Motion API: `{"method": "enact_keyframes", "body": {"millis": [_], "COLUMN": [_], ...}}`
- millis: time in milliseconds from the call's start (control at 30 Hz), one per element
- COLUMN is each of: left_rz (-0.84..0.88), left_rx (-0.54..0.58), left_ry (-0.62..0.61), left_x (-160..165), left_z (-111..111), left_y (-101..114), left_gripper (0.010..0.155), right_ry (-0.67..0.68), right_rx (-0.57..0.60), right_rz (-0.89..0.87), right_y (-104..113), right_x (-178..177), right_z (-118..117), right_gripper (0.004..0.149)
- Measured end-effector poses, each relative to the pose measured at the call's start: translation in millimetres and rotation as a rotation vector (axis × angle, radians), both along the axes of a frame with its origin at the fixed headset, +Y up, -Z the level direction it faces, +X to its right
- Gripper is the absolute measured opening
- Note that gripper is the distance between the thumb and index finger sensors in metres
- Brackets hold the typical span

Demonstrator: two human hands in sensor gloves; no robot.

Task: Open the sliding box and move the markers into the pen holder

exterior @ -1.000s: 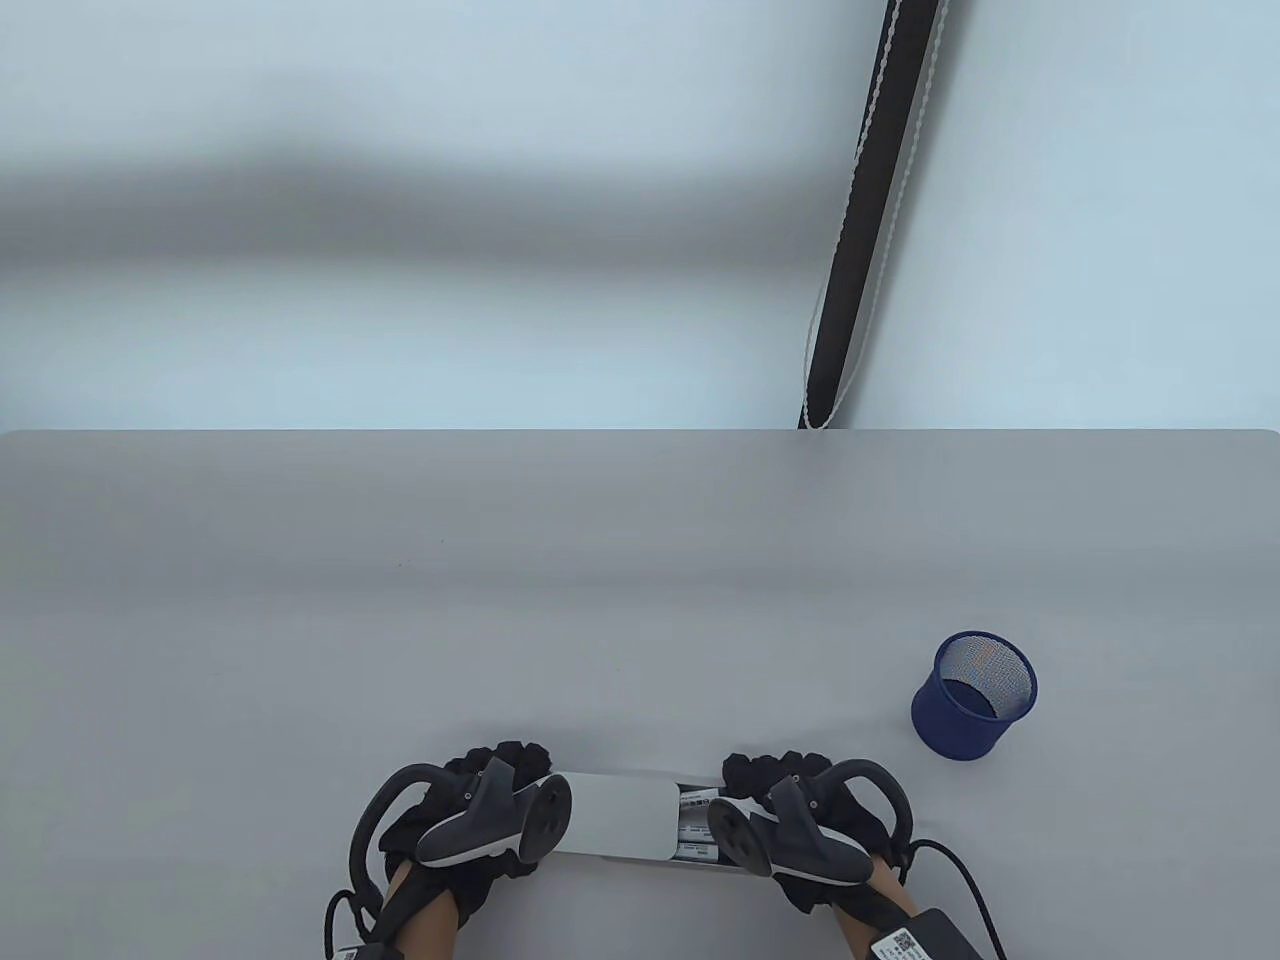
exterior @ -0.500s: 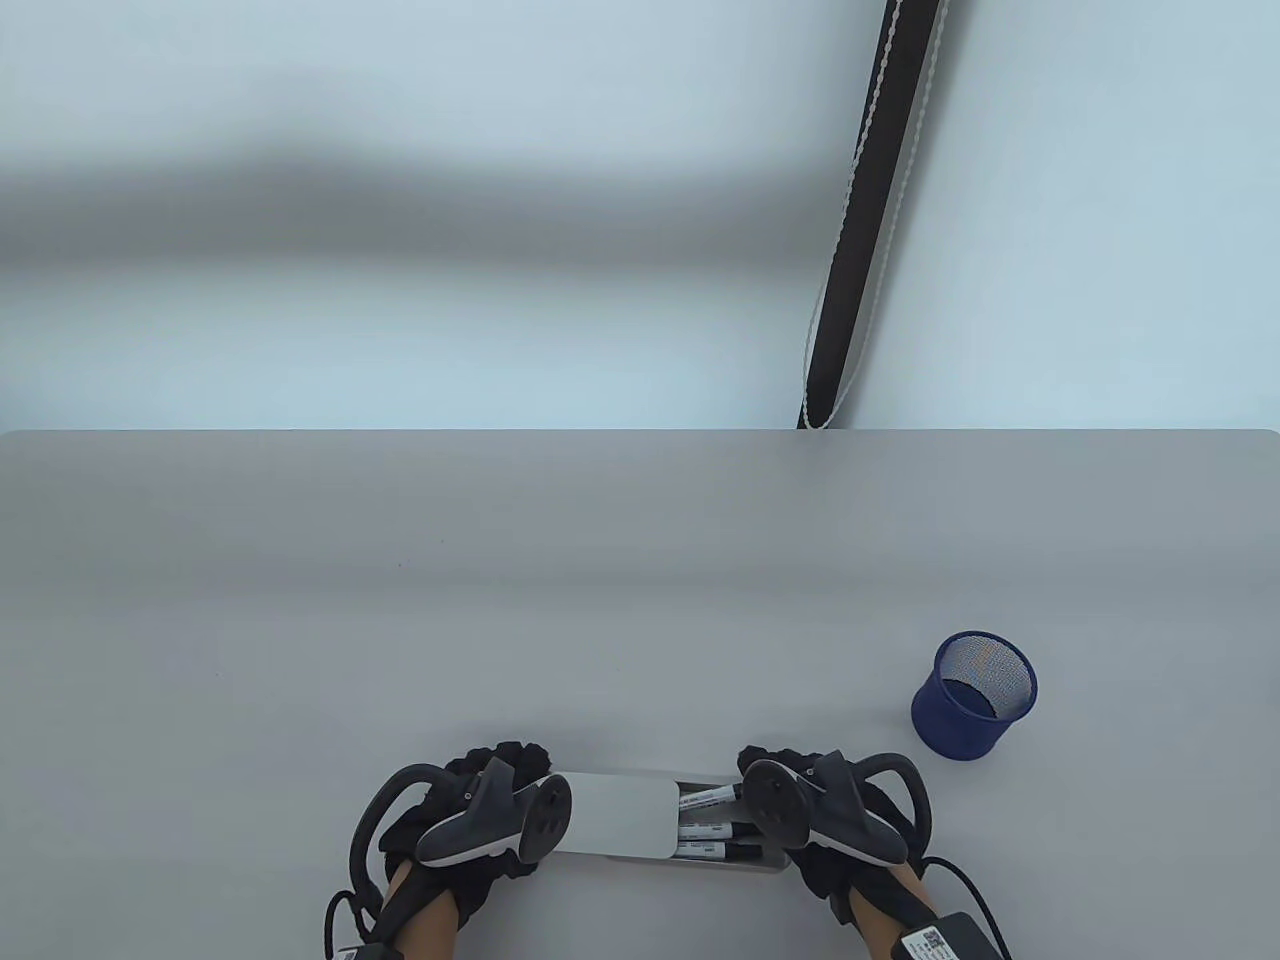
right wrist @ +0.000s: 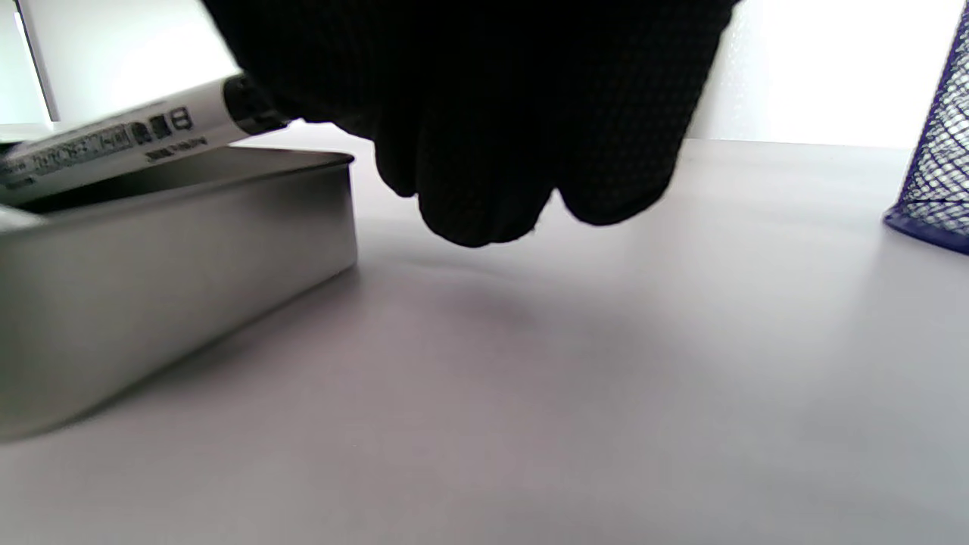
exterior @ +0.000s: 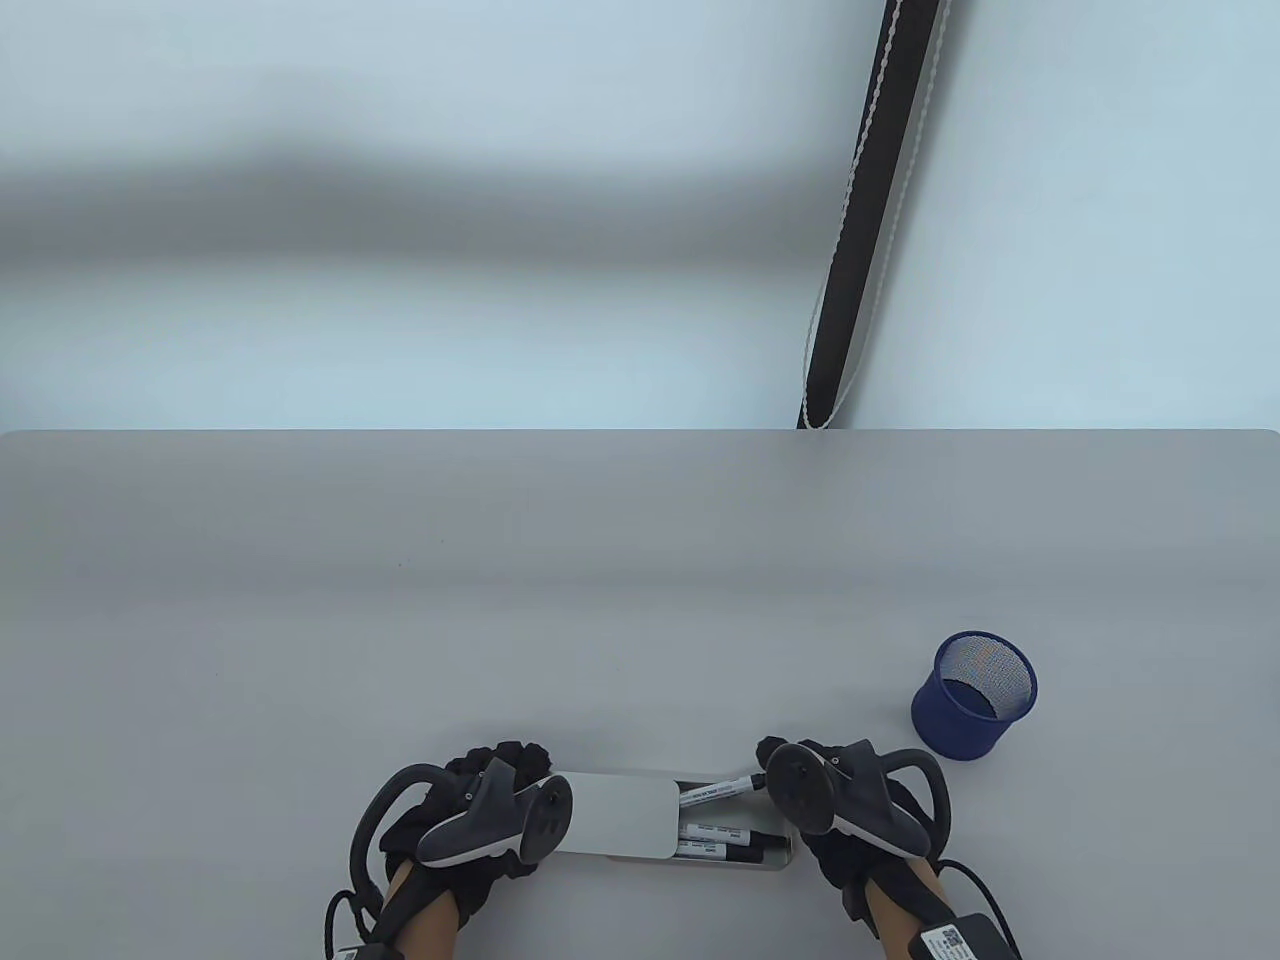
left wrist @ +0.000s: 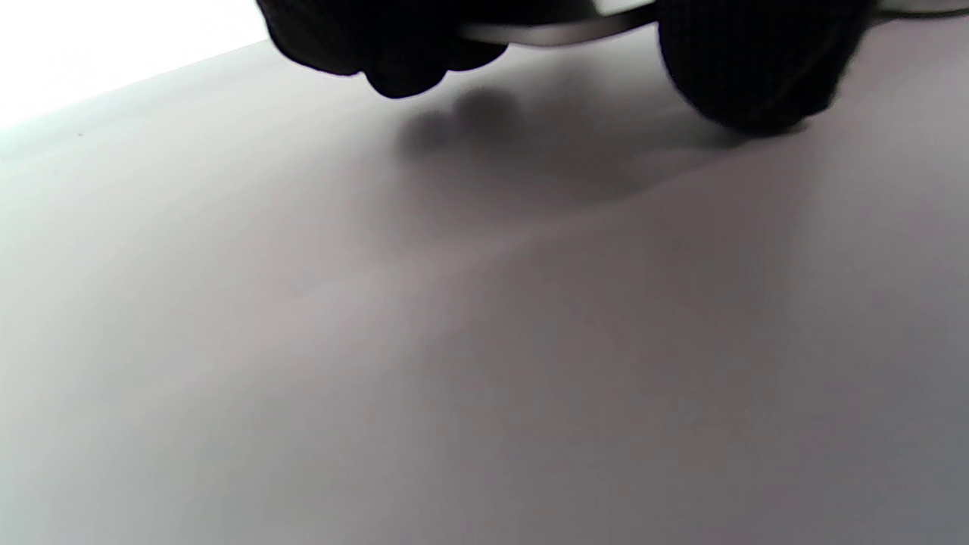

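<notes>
My right hand (exterior: 850, 800) pinches 1 marker (exterior: 716, 791) by its end, left hand (exterior: 480, 815) gripping the box (right wrist: 174, 250) — a loose pinch could drop it short of the pen holder (exterior: 973, 697).

At the top edge we see our left hand (left wrist: 575, 30) in its black knit glove. The curled fingers (left wrist: 386, 53) hang in on one side and a broader gloved part, likely the thumb (left wrist: 749, 68), on the other. Between them runs a thin silvery metal edge (left wrist: 553, 32), which the hand grips from both sides; we cannot tell what it belongs to. Below lies the pale grey table (left wrist: 454, 363), with a soft shadow (left wrist: 530, 166) of the hand under the fingers. The far top left is blown out white.
</notes>
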State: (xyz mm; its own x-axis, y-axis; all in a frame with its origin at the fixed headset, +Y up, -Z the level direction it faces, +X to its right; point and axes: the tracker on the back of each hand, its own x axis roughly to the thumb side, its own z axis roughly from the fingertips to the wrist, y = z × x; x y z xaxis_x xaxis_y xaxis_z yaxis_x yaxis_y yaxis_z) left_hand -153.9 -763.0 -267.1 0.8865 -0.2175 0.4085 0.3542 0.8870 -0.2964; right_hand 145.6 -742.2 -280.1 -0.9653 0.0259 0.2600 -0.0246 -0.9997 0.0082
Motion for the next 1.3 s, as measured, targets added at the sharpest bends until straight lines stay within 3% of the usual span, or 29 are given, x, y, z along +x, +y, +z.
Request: {"method": "enact_keyframes", "body": {"millis": [500, 833, 1067, 1300], "left_rz": [-0.001, -0.002, -0.002, -0.001], "left_rx": [0.000, 0.001, 0.001, -0.001], "left_ry": [-0.002, -0.002, -0.002, -0.002], "left_x": [0, 1, 1, 1], "left_z": [0, 0, 0, 0], "left_y": [0, 0, 0, 0], "left_gripper": [0.083, 0.083, 0.083, 0.083], "right_ry": [-0.077, -0.110, -0.149, -0.238], "right_rx": [-0.080, -0.071, 0.027, 0.253], "right_rz": [-0.372, -0.515, -0.614, -0.639], "right_y": [18, 38, 53, 68], "right_x": [32, 50, 68, 84], "right_z": [-8, -6, 0, 12], "right_gripper": [0.043, 0.041, 0.039, 0.039]}}
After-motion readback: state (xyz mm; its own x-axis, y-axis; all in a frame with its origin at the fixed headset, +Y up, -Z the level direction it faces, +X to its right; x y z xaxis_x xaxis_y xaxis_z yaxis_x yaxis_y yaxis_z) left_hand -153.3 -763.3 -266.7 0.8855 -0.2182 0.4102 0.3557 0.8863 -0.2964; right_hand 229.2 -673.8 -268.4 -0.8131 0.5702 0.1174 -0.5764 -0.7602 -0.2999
